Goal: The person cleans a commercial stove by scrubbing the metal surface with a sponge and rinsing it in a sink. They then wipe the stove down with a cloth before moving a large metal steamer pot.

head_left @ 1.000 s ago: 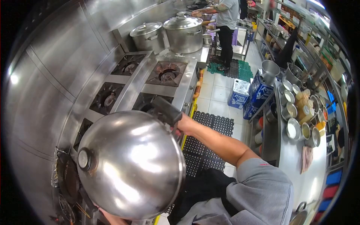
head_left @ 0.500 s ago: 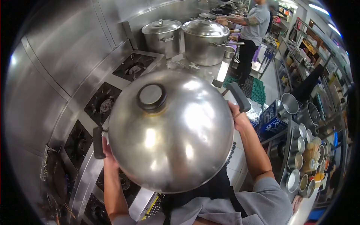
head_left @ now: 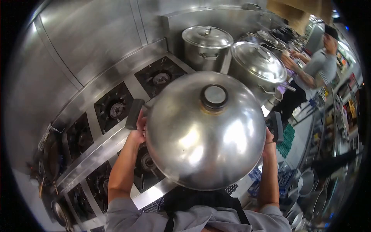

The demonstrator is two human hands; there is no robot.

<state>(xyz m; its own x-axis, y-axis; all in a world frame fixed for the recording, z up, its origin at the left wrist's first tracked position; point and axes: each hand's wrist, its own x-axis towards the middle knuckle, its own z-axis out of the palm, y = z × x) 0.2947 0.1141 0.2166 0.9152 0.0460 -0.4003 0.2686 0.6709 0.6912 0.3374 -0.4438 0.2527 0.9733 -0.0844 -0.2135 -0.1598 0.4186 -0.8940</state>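
Observation:
Held in front of my body is a large lidded pan, its steel domed lid (head_left: 181, 131) filling the middle of the view. On top of the lid sits a round black knob (head_left: 214, 96) with a silver centre. My left hand (head_left: 141, 129) is closed at the left side, by a black handle (head_left: 135, 114). On the other side my right hand (head_left: 268, 140) grips by the right black handle (head_left: 277, 127). The lid hides most of the fingers and the pan's body below it.
Gas burners (head_left: 117, 110) line the steel range to the left and below the pan. Two lidded stockpots (head_left: 206, 56) stand ahead. A co-worker (head_left: 317, 71) stands at the far right by more cookware. Shelves and a strainer (head_left: 308, 181) are at right.
My view has turned left, so the burners, stockpots and co-worker sit further right. The pan has moved with me, both hands still on it, and now sits more level.

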